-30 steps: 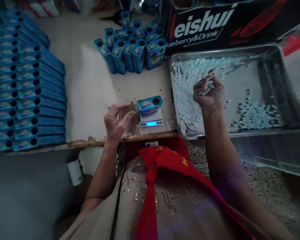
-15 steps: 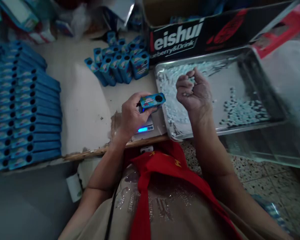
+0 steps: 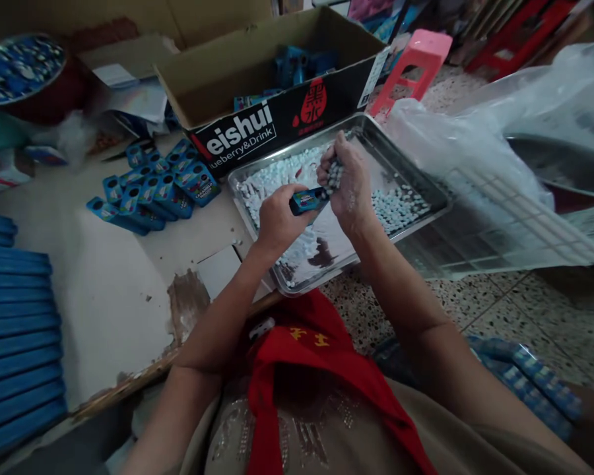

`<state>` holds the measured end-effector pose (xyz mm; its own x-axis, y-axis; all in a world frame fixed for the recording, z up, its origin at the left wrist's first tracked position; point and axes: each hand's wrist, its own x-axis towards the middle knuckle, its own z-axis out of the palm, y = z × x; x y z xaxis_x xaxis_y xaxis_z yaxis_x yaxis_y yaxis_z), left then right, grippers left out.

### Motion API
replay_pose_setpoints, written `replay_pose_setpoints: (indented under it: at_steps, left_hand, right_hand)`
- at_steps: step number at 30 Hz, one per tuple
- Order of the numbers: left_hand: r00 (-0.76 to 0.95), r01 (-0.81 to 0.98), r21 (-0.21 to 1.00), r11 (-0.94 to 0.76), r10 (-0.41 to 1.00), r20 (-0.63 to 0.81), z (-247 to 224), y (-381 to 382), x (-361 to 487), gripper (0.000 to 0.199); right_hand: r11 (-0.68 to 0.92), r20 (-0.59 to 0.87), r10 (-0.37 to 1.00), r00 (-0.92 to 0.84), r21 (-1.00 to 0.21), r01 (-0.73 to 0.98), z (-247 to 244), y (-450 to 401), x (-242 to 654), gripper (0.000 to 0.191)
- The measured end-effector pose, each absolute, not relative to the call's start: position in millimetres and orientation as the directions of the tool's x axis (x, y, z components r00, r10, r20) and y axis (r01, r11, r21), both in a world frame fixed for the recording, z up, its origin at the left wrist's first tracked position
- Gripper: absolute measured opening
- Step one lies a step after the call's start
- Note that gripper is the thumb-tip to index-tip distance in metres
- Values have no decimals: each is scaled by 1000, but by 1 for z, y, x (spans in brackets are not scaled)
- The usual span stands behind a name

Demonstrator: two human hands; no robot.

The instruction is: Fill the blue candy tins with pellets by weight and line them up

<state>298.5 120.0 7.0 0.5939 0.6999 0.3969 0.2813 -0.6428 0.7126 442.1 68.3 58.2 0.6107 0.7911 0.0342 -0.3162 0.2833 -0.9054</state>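
Note:
Over the left part of the metal tray (image 3: 297, 288), my left hand (image 3: 280, 221) grips a small blue box (image 3: 305, 200), tilted with its end toward my right hand. My right hand (image 3: 351, 178) is curled around a heap of pale candies (image 3: 334, 175), close against the end of the box. Pale blue pellets (image 3: 396, 208) lie spread in the tray, thick on the left and in a patch at the right. Part of a small white scale (image 3: 220, 270) shows beside my left forearm.
Several blue boxes (image 3: 153, 191) stand on the table left of the tray, with stacked rows (image 3: 20, 336) at the far left. A large carton (image 3: 242, 135) is behind the tray. A pink stool (image 3: 416, 59) and plastic sheeting (image 3: 465, 132) are at the right.
The view has swung to the right. The blue box in my left hand has moved from over the scale to over the tray, and my right hand and the box have come together.

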Motion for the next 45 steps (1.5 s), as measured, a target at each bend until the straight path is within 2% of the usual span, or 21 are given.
replay_pose_setpoints:
  at_steps: [4, 7, 13, 15, 18, 20, 22, 25, 28, 31, 34, 36, 40, 45]
  left_hand:
    - [577, 215, 729, -650, 687, 442, -4, 119, 308, 41]
    - [565, 206, 738, -642, 694, 446, -8, 119, 307, 41]
    - [540, 184, 826, -533, 757, 368, -9, 116, 278, 46]
    - [516, 150, 878, -455, 793, 323, -11, 115, 255, 46]
    - [442, 110, 917, -384, 845, 301, -10, 112, 204, 46]
    - [387, 133, 913, -387, 868, 311, -8, 106, 161, 46]
    - [344, 201, 900, -388, 888, 306, -9, 98, 121, 46]
    - [308, 284, 893, -350, 915, 261, -21, 86, 80, 45]
    - [285, 306, 899, -315, 931, 229, -39, 77, 65, 43]
    - [288, 312, 892, -326, 928, 238, -49, 72, 63, 50]
    - [308, 296, 885, -360, 913, 268, -49, 69, 54, 78]
    - [286, 278, 885, -372, 912, 294, -47, 66, 43, 87]
    - [162, 252, 909, -332, 940, 299, -48, 59, 18, 75]
    - [63, 267, 927, -265, 964, 257, -48, 56, -3, 74]
  right_hand:
    - [260, 52, 814, 578, -923, -283, 56, 60, 449, 50]
    - [266, 20, 788, 615, -912, -311, 44, 65, 464, 57]
    - [173, -227, 782, 581, -816, -551, 13, 83, 500, 61]
    - [224, -295, 748, 594, -730, -645, 7, 83, 500, 53]
    - [276, -493, 652, 576, -554, -786, 0, 77, 491, 37]
    - [201, -604, 609, 515, -510, -836, -6, 68, 483, 32]
    - [34, -660, 619, 426, -518, -854, -11, 59, 474, 27]
    - [-265, -657, 717, 232, -565, -781, -11, 49, 455, 22]
    - [-412, -596, 799, 84, -643, -645, 2, 50, 427, 23]
    - [-478, -596, 803, 7, -651, -590, 19, 59, 396, 22]
    - [-513, -613, 790, -18, -644, -567, 29, 67, 374, 19]
    - [-517, -621, 784, 0, -654, -552, 32, 69, 368, 21]
    - [-581, -686, 728, 4, -620, -528, 32, 69, 366, 17]
    - [-582, -684, 729, 28, -640, -502, 31, 65, 367, 12]
